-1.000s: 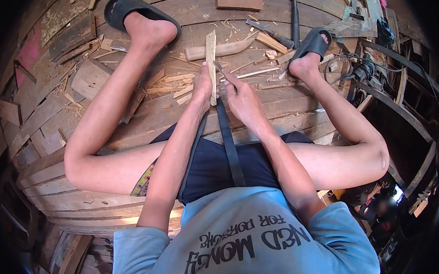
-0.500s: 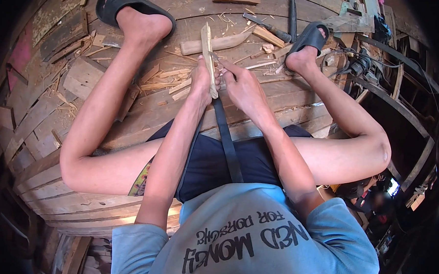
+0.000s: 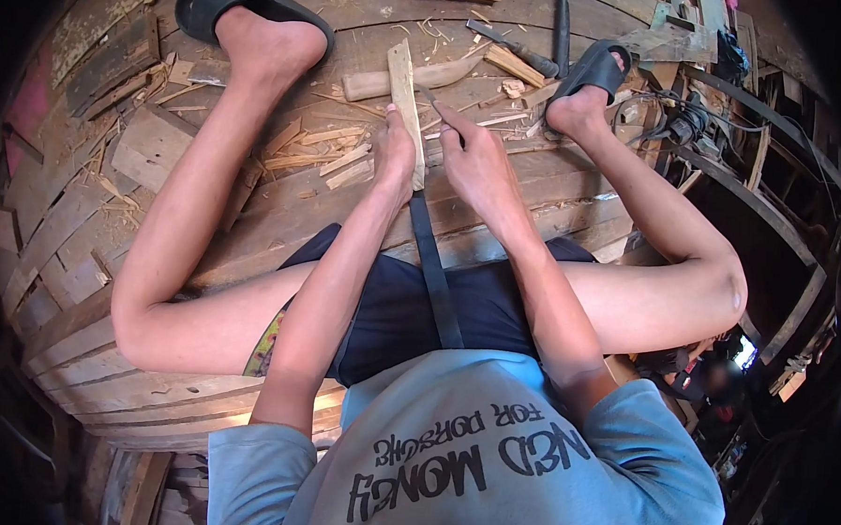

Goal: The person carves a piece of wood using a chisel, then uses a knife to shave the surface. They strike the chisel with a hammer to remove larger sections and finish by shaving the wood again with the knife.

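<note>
A narrow, pale strip of wood stands out lengthwise from my left hand, whose fingers are closed around its lower part. Close on its right, my right hand grips a small knife; the slim blade points toward the strip, and the handle is mostly hidden in the fist. The index finger lies along the knife. Behind the strip, a smooth curved piece of wood rests on the planks.
Shavings and split sticks litter the plank floor. A chisel and a dark rod lie ahead. Sandalled feet flank the work. A wooden block sits left; cables and a power tool lie right.
The strip has turned so its broader face shows. The knife has come away from the strip's edge, slightly to the right and up, and my right hand has moved with it.
</note>
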Demonstrator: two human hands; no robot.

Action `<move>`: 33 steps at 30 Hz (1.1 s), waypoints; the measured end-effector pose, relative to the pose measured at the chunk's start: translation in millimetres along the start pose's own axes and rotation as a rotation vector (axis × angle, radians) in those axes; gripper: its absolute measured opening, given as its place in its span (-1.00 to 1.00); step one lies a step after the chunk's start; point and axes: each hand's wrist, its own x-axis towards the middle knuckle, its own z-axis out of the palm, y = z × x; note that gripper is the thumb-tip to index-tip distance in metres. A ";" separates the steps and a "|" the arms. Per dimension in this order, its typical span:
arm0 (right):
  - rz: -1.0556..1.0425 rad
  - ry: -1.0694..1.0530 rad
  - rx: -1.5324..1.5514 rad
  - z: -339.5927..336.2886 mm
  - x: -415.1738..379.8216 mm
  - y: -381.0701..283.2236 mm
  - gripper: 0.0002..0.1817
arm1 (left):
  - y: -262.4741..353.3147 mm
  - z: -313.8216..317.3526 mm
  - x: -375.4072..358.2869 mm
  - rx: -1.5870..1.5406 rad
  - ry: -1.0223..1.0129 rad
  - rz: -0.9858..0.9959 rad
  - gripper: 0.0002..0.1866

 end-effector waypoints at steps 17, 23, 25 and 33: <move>-0.086 0.028 -0.093 5.7 20.6 8.5 -0.58 | 9.2 4.9 -6.1 -0.051 -0.027 -0.076 -0.26; -0.176 0.092 -0.015 7.9 11.3 19.1 -0.57 | -7.7 6.2 4.4 0.113 0.099 0.055 -0.29; -0.082 0.020 -0.104 5.3 19.0 2.8 -0.60 | -8.7 10.9 2.1 0.016 0.080 0.060 -0.30; -0.049 0.021 -0.080 3.1 13.9 7.3 -0.59 | -1.9 11.3 -12.3 0.069 0.009 -0.005 -0.29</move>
